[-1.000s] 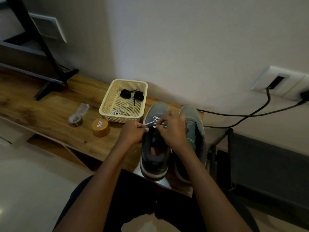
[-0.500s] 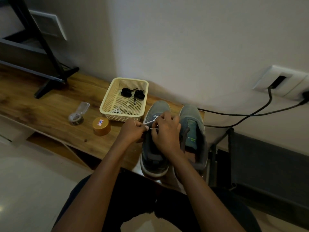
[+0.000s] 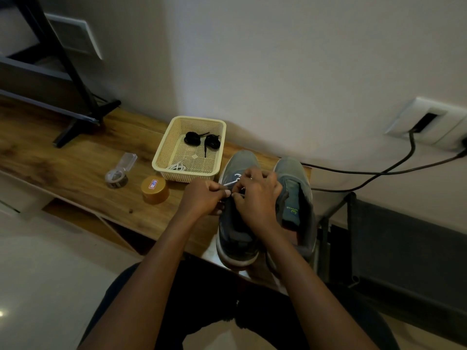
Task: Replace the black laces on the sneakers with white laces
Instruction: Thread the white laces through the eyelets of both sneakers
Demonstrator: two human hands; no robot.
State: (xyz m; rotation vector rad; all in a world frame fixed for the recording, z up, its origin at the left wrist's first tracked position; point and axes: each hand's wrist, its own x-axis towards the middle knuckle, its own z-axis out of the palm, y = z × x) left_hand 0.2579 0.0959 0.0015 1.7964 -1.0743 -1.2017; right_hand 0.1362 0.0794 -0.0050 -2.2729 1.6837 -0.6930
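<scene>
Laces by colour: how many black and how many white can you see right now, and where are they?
Black laces: 2, both coiled in the basket
White laces: 2, one loose in the basket, one being threaded on the sneaker
Total: 4

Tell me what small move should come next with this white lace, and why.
Probably draw the white lace snug, then feed it through the next eyelet up. The left hand and right hand both pinch it low on the front of the gray sneaker, and only the rows near the toe show white.
</scene>
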